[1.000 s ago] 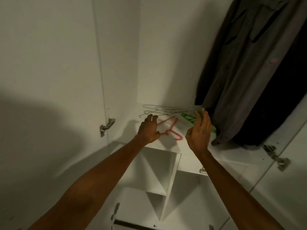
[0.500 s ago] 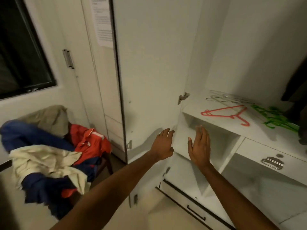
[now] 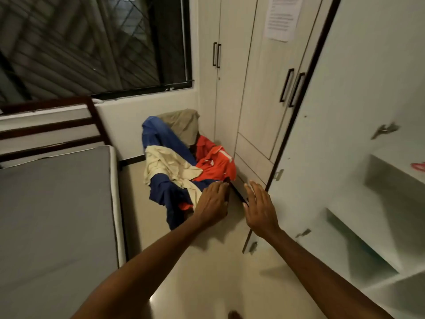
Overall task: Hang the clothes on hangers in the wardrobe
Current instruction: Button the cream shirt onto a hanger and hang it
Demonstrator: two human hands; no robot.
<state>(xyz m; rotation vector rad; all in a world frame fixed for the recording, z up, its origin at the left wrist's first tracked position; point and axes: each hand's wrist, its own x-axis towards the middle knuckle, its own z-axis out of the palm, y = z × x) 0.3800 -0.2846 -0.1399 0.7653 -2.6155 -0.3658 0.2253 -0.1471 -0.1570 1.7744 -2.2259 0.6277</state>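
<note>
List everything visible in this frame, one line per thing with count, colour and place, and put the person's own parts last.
clothes pile: one heap, blue, cream, red and khaki, on a seat in the corner below the window
bed: one, grey mattress, dark wood frame, left
window: one, dark frame, upper left
closed wardrobe doors: white with black handles, centre back
paper sheet: one, white, stuck on a closed door
open wardrobe door: one, white, right
shelves: white, far right
hanger: one, red, on the top shelf, mostly cut off
left hand: open, at the pile's edge; contact unclear
right hand: open, holding nothing
</note>
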